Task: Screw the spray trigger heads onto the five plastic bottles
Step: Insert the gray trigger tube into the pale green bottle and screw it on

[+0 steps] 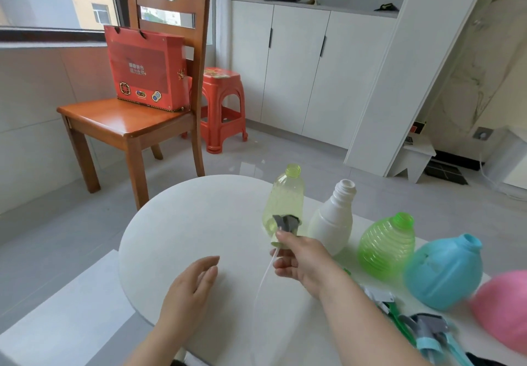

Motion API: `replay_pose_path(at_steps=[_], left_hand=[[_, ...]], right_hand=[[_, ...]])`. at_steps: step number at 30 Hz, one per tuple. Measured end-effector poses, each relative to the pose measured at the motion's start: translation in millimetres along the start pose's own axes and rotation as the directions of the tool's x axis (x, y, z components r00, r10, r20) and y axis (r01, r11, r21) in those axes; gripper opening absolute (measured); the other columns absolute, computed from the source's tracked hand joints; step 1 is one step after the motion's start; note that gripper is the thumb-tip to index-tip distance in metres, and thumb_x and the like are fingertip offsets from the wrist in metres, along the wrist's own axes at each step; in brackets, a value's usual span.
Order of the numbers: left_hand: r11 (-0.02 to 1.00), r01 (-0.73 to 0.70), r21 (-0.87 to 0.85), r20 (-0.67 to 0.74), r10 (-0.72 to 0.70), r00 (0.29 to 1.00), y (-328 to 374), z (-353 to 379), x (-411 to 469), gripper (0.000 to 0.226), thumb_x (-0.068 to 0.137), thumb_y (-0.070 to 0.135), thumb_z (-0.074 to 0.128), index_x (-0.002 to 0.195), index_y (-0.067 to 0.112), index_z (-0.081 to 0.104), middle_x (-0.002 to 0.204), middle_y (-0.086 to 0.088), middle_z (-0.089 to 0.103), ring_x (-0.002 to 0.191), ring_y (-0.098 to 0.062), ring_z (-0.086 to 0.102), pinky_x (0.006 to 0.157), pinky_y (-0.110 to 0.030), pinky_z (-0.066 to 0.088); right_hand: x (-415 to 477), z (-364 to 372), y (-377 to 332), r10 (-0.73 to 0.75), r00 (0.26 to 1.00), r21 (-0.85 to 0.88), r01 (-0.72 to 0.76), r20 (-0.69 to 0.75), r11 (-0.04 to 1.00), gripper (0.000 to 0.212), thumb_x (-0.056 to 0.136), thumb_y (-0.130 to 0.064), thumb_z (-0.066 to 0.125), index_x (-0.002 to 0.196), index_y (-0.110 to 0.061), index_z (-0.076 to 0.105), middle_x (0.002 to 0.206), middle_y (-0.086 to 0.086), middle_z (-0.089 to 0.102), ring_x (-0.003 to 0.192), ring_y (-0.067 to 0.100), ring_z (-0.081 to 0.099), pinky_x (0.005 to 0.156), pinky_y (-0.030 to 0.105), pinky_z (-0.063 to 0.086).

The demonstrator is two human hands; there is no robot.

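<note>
Several open bottles stand in a row on the white round table (176, 223): a pale yellow-green bottle (285, 194), a white bottle (332, 223), a ribbed green bottle (386, 241), a blue bottle (445, 270) and a pink bottle (502, 311). My right hand (299, 260) grips a grey trigger head (286, 223) in front of the yellow-green bottle, with its thin white tube (263, 277) hanging down. My left hand (191, 288) hovers with relaxed fingers over the table, holding nothing.
More trigger heads, green, grey and blue (427, 331), lie at the table's near right edge. A wooden chair (128, 126) with a red gift bag (148, 69) stands beyond the table, beside a red plastic stool (222, 109). White cabinets (299, 66) line the back wall.
</note>
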State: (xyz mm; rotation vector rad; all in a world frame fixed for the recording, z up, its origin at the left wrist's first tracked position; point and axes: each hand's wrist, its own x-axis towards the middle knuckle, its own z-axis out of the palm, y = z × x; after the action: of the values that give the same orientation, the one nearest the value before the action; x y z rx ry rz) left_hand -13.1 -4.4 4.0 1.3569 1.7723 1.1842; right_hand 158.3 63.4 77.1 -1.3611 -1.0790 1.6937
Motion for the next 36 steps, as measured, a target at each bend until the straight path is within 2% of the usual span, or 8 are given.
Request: replay_pose_path(at_steps=[4,10,13,17,20,27,32,36], left_hand=[[0.994,0.046,-0.101,0.042,-0.042,0.998,6,-8,3,0.018,0.090,0.017,0.047,0.089,0.032,0.056,0.098,0.010,0.061,0.098,-0.011,0.054,0.071,-0.011,0.035],[0.992,0.006,-0.123,0.071,0.003,0.997,35,-6,23,0.014,0.087,0.015,0.052,0.098,0.023,0.056,0.102,0.004,0.060,0.094,-0.010,0.055,0.066,-0.009,0.038],[0.992,-0.016,-0.125,0.115,0.031,0.993,56,3,43,0.024,0.087,0.017,0.054,0.110,0.019,0.054,0.107,0.005,0.057,0.095,-0.008,0.054,0.063,-0.006,0.040],[0.990,0.013,-0.141,0.166,0.011,0.986,64,18,64,0.038,0.083,0.017,0.059,0.120,0.018,0.048,0.123,0.002,0.051,0.104,-0.012,0.050,0.081,-0.022,0.040],[0.996,-0.019,-0.091,0.209,0.038,0.977,62,34,77,0.056,0.077,0.020,0.067,0.127,0.022,0.040,0.133,0.005,0.043,0.114,-0.011,0.044,0.086,-0.024,0.034],[0.987,-0.083,-0.137,0.227,0.113,0.967,76,66,111,0.079,0.064,0.022,0.078,0.130,0.026,0.033,0.135,0.004,0.040,0.122,-0.013,0.038,0.090,-0.023,0.029],[0.985,-0.133,-0.112,0.176,0.151,0.973,82,80,122,0.097,0.059,0.023,0.081,0.136,0.027,0.021,0.138,0.004,0.036,0.117,-0.003,0.030,0.095,-0.021,0.026],[0.988,-0.101,-0.119,0.168,0.120,0.978,79,89,128,0.104,0.058,0.022,0.081,0.138,0.026,0.015,0.142,0.000,0.032,0.128,-0.011,0.030,0.098,-0.021,0.025]], right_hand=[[-19,-12,-27,-0.151,0.985,0.120,0.141,0.082,0.983,0.015,0.085,-0.014,0.052,0.074,-0.004,0.055,0.055,0.003,0.060,0.039,0.008,0.054,0.043,0.022,0.051],[-45,-33,-83,-0.371,0.921,0.056,0.367,0.117,0.928,0.013,0.087,-0.008,0.045,0.078,-0.009,0.054,0.074,0.009,0.062,0.048,0.009,0.060,0.053,0.022,0.055],[-56,-47,-113,-0.449,0.888,0.022,0.449,0.104,0.893,0.015,0.087,-0.009,0.045,0.077,-0.009,0.056,0.073,0.008,0.063,0.049,0.009,0.060,0.053,0.022,0.055],[-56,-66,-154,-0.512,0.859,0.087,0.508,0.029,0.857,0.018,0.088,-0.011,0.043,0.074,-0.009,0.054,0.054,0.000,0.068,0.047,0.008,0.060,0.054,0.021,0.055],[-46,-77,-177,-0.572,0.819,0.132,0.572,-0.042,0.810,0.017,0.089,-0.013,0.044,0.074,-0.010,0.053,0.050,-0.002,0.067,0.047,0.008,0.061,0.057,0.021,0.056],[-10,-85,-191,-0.600,0.783,0.184,0.621,-0.162,0.762,0.017,0.087,-0.014,0.048,0.071,-0.012,0.053,0.045,-0.005,0.065,0.047,0.008,0.062,0.057,0.021,0.056],[6,-89,-195,-0.604,0.773,0.192,0.634,-0.195,0.749,0.018,0.087,-0.015,0.049,0.071,-0.012,0.053,0.046,-0.005,0.064,0.046,0.007,0.060,0.055,0.021,0.056],[14,-90,-192,-0.616,0.764,0.154,0.643,-0.191,0.750,0.017,0.088,-0.015,0.048,0.071,-0.013,0.052,0.070,0.005,0.059,0.047,0.006,0.059,0.055,0.019,0.055]])
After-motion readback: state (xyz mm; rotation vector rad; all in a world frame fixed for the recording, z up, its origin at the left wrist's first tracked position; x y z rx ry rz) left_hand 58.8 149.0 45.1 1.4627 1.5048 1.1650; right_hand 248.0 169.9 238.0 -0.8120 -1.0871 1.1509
